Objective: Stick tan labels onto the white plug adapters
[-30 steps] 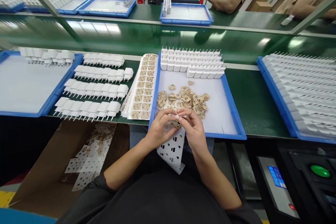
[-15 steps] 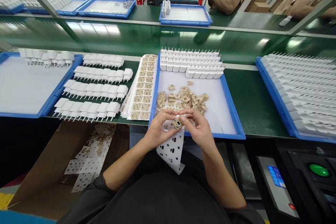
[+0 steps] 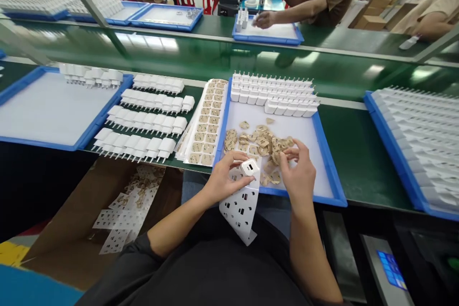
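My left hand [image 3: 229, 179] grips a white charger [image 3: 250, 167] between thumb and fingers, its port face turned up, a dark slot showing. Under that hand a white sheet with cut-outs [image 3: 239, 210] hangs over the tray's near edge toward my lap. To the right, my right hand [image 3: 297, 167] is at the edge of the pile of tan die-cut paper pieces [image 3: 263, 138], its thumb and fingertips pinched on one tan piece. The pile lies in a blue-rimmed tray [image 3: 330, 153], with rows of white chargers [image 3: 272, 95], pins up, at its back.
Left of the tray lie a stack of tan sticker sheets [image 3: 206, 129] and rows of chargers [image 3: 143, 119]. Another blue-rimmed tray [image 3: 53, 114] stands farther left, and a full one [image 3: 423, 143] at right. A cardboard box [image 3: 71, 210] holds scrap sheets. Across the bench, a person's hand [image 3: 265, 19] reaches over a tray.
The tan piece on the charger's face is off, and the white face shows. My right hand has moved from the charger rightward to the pile. The view has shifted left.
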`<state>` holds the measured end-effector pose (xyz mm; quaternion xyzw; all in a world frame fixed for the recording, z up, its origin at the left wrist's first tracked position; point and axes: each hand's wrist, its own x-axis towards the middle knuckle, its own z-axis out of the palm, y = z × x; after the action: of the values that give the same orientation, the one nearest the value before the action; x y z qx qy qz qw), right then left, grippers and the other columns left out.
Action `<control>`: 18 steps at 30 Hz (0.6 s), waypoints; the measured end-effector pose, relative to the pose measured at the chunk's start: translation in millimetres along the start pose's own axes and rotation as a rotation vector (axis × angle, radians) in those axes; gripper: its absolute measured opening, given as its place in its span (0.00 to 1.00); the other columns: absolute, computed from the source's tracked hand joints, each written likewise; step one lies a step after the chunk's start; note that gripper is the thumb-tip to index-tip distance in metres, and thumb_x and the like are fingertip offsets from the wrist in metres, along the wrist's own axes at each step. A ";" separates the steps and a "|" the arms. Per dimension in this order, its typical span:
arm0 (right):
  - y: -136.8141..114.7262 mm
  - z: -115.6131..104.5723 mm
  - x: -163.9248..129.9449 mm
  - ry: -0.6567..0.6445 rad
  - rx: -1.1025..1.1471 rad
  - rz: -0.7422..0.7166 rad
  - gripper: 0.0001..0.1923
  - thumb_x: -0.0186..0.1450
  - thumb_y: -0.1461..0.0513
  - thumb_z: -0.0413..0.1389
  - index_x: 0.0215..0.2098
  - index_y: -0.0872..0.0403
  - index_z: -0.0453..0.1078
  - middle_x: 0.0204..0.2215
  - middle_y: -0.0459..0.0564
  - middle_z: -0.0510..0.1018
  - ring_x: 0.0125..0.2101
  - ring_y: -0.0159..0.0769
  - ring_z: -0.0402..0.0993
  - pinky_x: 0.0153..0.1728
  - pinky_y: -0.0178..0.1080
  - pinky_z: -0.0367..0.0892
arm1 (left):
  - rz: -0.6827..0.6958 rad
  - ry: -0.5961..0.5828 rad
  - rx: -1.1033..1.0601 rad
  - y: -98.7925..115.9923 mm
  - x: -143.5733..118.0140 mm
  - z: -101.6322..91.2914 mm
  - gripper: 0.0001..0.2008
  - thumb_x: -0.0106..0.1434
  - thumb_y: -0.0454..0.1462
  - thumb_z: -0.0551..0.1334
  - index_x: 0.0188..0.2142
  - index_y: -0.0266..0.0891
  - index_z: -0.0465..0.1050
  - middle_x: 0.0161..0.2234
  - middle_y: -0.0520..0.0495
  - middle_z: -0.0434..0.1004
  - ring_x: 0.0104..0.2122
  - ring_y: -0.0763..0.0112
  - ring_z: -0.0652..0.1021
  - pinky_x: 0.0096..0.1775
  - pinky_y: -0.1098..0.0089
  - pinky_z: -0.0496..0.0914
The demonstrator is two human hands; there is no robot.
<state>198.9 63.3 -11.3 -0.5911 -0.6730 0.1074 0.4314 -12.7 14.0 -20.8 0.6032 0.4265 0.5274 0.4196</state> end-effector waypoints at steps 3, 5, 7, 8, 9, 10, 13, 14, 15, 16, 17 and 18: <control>-12.0 3.5 -12.4 -0.099 0.034 -0.220 0.10 0.70 0.60 0.55 0.50 0.51 0.71 0.38 0.52 0.79 0.37 0.42 0.76 0.42 0.45 0.71 | 0.052 0.053 -0.038 -1.5 -2.5 3.2 0.19 0.63 0.41 0.69 0.51 0.44 0.69 0.50 0.42 0.75 0.50 0.61 0.78 0.52 0.58 0.77; -21.3 7.8 -22.9 -0.309 0.097 -0.402 0.07 0.71 0.60 0.54 0.47 0.50 0.72 0.39 0.53 0.80 0.40 0.44 0.77 0.42 0.45 0.71 | 0.125 0.119 -0.074 0.7 -4.3 2.1 0.19 0.64 0.44 0.67 0.52 0.43 0.68 0.49 0.41 0.75 0.48 0.61 0.79 0.49 0.59 0.78; -26.9 13.3 -30.2 -0.466 0.077 -0.533 0.08 0.72 0.59 0.54 0.48 0.50 0.72 0.41 0.54 0.81 0.42 0.46 0.78 0.44 0.47 0.70 | 0.190 0.160 -0.051 8.3 -1.9 -6.5 0.21 0.65 0.46 0.66 0.53 0.42 0.68 0.49 0.40 0.75 0.46 0.61 0.80 0.46 0.61 0.79; -28.0 15.8 -32.1 -0.498 0.052 -0.565 0.09 0.72 0.59 0.54 0.50 0.50 0.72 0.41 0.54 0.82 0.42 0.47 0.78 0.44 0.48 0.70 | 0.202 0.166 -0.013 14.2 2.7 -15.0 0.21 0.65 0.46 0.66 0.54 0.42 0.68 0.49 0.39 0.76 0.45 0.62 0.80 0.45 0.61 0.80; -28.2 17.9 -32.9 -0.510 0.029 -0.576 0.11 0.73 0.59 0.54 0.51 0.50 0.71 0.42 0.54 0.82 0.43 0.47 0.78 0.45 0.48 0.69 | 0.195 0.167 0.040 20.9 10.4 -26.8 0.20 0.66 0.46 0.65 0.54 0.42 0.69 0.48 0.40 0.77 0.44 0.62 0.81 0.43 0.62 0.80; -27.7 19.3 -33.0 -0.518 0.016 -0.575 0.11 0.73 0.59 0.54 0.53 0.50 0.71 0.43 0.54 0.82 0.43 0.46 0.78 0.45 0.48 0.69 | 0.171 0.175 0.110 27.8 21.9 -41.8 0.20 0.66 0.46 0.65 0.54 0.41 0.70 0.47 0.40 0.78 0.42 0.63 0.81 0.42 0.63 0.79; -25.3 20.1 -31.3 -0.532 0.015 -0.583 0.10 0.74 0.61 0.53 0.51 0.51 0.71 0.43 0.53 0.82 0.44 0.45 0.78 0.45 0.47 0.68 | 0.028 0.290 0.453 42.7 78.2 -101.4 0.22 0.66 0.47 0.65 0.54 0.38 0.72 0.47 0.40 0.79 0.41 0.63 0.80 0.39 0.64 0.78; -24.8 19.7 -30.8 -0.535 0.016 -0.588 0.09 0.73 0.61 0.53 0.49 0.51 0.71 0.42 0.53 0.82 0.43 0.45 0.77 0.45 0.47 0.67 | -0.011 0.365 0.608 44.1 101.8 -123.2 0.23 0.66 0.47 0.65 0.55 0.37 0.72 0.49 0.39 0.78 0.43 0.62 0.79 0.41 0.64 0.77; -24.6 19.3 -30.5 -0.537 0.020 -0.591 0.08 0.73 0.61 0.53 0.48 0.52 0.72 0.41 0.52 0.82 0.43 0.44 0.77 0.45 0.47 0.67 | -0.056 0.396 0.761 43.6 125.9 -144.0 0.22 0.66 0.47 0.65 0.54 0.36 0.73 0.50 0.39 0.78 0.43 0.61 0.78 0.44 0.63 0.75; -24.6 19.0 -30.5 -0.537 0.026 -0.591 0.08 0.73 0.61 0.53 0.48 0.52 0.72 0.41 0.52 0.82 0.43 0.44 0.77 0.44 0.46 0.67 | -0.105 0.414 0.894 41.4 149.3 -162.6 0.21 0.66 0.46 0.64 0.53 0.35 0.74 0.50 0.38 0.77 0.43 0.61 0.78 0.47 0.62 0.74; -24.8 18.8 -30.6 -0.533 0.032 -0.591 0.07 0.73 0.62 0.53 0.47 0.52 0.72 0.40 0.52 0.82 0.42 0.44 0.78 0.44 0.46 0.67 | -0.170 0.398 1.004 38.1 170.8 -178.1 0.19 0.67 0.44 0.64 0.52 0.34 0.75 0.49 0.38 0.77 0.45 0.59 0.77 0.49 0.61 0.72; -25.0 18.8 -30.8 -0.526 0.037 -0.592 0.07 0.73 0.62 0.53 0.47 0.52 0.72 0.40 0.52 0.82 0.42 0.44 0.78 0.44 0.46 0.67 | -0.228 0.350 1.077 33.9 189.5 -189.9 0.17 0.67 0.43 0.64 0.50 0.34 0.75 0.47 0.38 0.78 0.47 0.57 0.76 0.50 0.61 0.71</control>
<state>165.8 35.9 -20.3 -0.3161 -0.8998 0.1381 0.2672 -183.9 196.4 81.8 0.5858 0.7601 0.2795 0.0307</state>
